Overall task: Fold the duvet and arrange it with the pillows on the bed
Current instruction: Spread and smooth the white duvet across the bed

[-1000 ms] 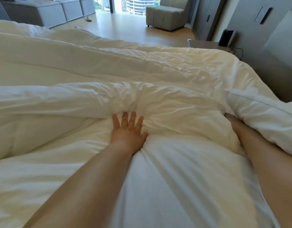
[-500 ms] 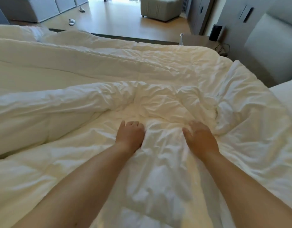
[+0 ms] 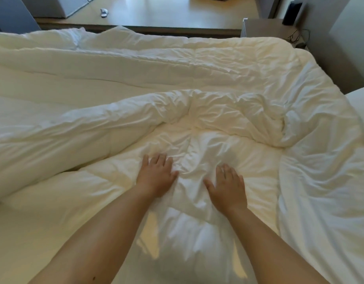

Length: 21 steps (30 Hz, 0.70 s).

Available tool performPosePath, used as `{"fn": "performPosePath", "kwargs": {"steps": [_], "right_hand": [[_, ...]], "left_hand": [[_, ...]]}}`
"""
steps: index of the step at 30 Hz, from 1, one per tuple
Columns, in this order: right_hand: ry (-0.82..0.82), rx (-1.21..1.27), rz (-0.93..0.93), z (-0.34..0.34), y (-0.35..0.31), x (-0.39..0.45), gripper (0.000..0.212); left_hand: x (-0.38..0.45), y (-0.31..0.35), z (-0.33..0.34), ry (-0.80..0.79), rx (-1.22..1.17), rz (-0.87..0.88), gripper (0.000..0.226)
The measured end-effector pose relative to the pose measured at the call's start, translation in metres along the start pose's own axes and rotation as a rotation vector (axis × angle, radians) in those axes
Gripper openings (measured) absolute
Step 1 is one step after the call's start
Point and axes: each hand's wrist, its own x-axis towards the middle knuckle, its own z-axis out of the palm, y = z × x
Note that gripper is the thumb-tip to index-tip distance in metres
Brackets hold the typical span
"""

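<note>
Pressing the duvet (image 3: pixel 197 140), left hand (image 3: pixel 156 175) and right hand (image 3: pixel 228 185), fingers seemingly spread flat.

The duvet (image 3: pixel 197 83) covers the bed. Both hands lie flat on it, side by side: left hand (image 3: pixel 156 177) to the left, right hand (image 3: pixel 228 187) to the right. A pillow (image 3: pixel 359 103) sits at the right edge.

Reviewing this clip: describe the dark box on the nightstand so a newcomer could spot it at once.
Start at the bed under the white duvet and go to its far right corner, where a grey-brown nightstand stands against the wall. The box stands upright at the nightstand's far right edge. It is the only black, tall object there, with dark cables trailing below it.
</note>
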Motion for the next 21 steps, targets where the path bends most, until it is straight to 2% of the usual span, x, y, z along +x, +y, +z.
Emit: {"fn": "performPosePath", "kwargs": {"steps": [3,6,8,10,13,15,17,19,21], "right_hand": [[-0.022,-0.013,-0.023,0.009,-0.016,-0.002,0.071],[-0.028,-0.027,-0.031,0.014,-0.037,-0.002,0.092],[-0.02,-0.011,-0.027,0.015,-0.055,0.002,0.099],[-0.004,0.046,-0.028,0.014,-0.077,0.009,0.09],[0.061,0.06,-0.075,0.016,-0.11,0.022,0.071],[0.108,0.06,-0.083,0.014,-0.139,0.035,0.076],[0.154,0.085,-0.101,0.014,-0.173,0.051,0.074],[0.207,0.109,-0.128,0.013,-0.212,0.074,0.057],[0.249,0.122,-0.143,0.012,-0.257,0.098,0.049]], "left_hand": [[-0.004,-0.02,-0.004,0.015,0.052,-0.025,0.067],[-0.004,-0.047,-0.016,0.041,0.056,-0.083,0.066],[-0.002,-0.072,-0.029,0.068,0.045,-0.125,0.066],[0.003,-0.102,-0.042,0.131,0.056,-0.123,0.063],[0.017,-0.152,-0.062,0.319,0.066,-0.078,0.055],[0.028,-0.194,-0.073,0.379,0.011,-0.132,0.054],[0.037,-0.245,-0.081,0.337,-0.063,-0.261,0.056],[0.041,-0.297,-0.088,0.256,-0.123,-0.38,0.063],[0.04,-0.344,-0.085,0.109,-0.143,-0.428,0.073]]}}
